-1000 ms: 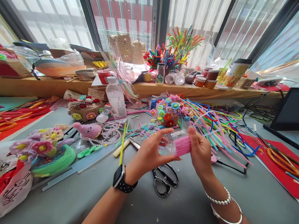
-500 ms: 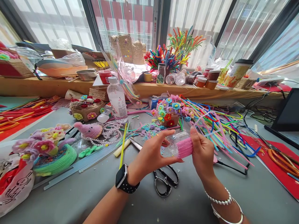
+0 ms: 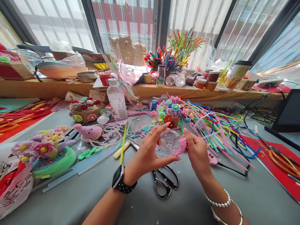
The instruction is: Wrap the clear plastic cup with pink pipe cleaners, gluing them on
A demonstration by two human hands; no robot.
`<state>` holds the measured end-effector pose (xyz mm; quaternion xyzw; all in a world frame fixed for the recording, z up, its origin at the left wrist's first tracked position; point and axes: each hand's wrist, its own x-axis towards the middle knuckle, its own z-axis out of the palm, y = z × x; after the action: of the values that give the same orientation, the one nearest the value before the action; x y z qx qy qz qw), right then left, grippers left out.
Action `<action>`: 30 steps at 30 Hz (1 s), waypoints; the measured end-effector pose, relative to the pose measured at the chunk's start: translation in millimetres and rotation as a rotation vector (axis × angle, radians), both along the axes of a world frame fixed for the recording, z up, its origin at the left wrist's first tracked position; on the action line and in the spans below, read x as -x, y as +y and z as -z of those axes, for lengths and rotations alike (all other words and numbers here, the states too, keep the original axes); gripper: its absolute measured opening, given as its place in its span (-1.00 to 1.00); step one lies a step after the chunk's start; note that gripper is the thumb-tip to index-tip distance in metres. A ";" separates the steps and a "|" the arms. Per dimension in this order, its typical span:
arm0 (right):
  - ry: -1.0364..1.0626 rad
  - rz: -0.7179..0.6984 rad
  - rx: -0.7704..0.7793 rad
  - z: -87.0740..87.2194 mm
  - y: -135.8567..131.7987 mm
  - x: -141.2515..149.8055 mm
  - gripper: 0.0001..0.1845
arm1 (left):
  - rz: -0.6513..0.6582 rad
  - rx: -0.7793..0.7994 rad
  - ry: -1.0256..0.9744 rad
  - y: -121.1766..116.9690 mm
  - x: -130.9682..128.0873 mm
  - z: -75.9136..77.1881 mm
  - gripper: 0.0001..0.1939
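Observation:
Between my hands is a clear plastic bottle bottom (image 3: 169, 142), its ridged round base turned toward me. Fuzzy pink pipe cleaner (image 3: 182, 147) covers its right side. My right hand (image 3: 196, 151) pinches that pink side between thumb and fingers. Around the clear part curves my left hand (image 3: 150, 151), index finger above and thumb below; its other fingers are partly hidden behind. Black-handled scissors (image 3: 164, 184) lie on the table under my hands, blades partly covered by my left hand. To the right of my right hand rests a pink tool with a black cord (image 3: 212, 160).
Loose pipe cleaners (image 3: 217, 125) spread behind my right hand. A flower basket (image 3: 173, 120), a water bottle (image 3: 117, 103) and a pink knitted-looking figure (image 3: 90, 131) stand behind. Clear glue sticks (image 3: 86, 162) and a green flower pot (image 3: 56, 161) lie left. Orange-handled scissors (image 3: 281, 162) sit right.
The bottle bottom has been turned so its clear base faces me, and the pink wrap now shows only at the right. Both hands have shifted slightly left.

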<state>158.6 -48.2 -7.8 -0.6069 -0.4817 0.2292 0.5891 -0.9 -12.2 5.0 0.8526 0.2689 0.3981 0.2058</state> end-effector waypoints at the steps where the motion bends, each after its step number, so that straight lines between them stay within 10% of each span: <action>1: 0.023 -0.018 0.015 1.3 0.7 0.8 -0.46 | -0.031 -0.027 -0.015 -0.6 0.5 -0.3 -0.19; 9: 0.442 -0.321 -0.035 7.7 3.6 14.6 -0.47 | -0.335 -0.427 -0.036 -2.0 2.1 -0.8 -0.26; 17: 0.561 -0.457 0.017 1.9 0.9 13.2 -0.60 | -0.413 -0.462 -0.022 -1.8 0.4 2.8 -0.21; 30: 0.807 -0.569 0.028 -2.1 0.1 12.5 -0.64 | -0.010 -0.260 -0.149 7.3 -1.2 8.0 -0.24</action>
<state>146.1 -48.1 -5.7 -0.3221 -0.3586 0.6040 0.6347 0.3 -4.9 -3.0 0.8388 0.2035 0.4926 0.1111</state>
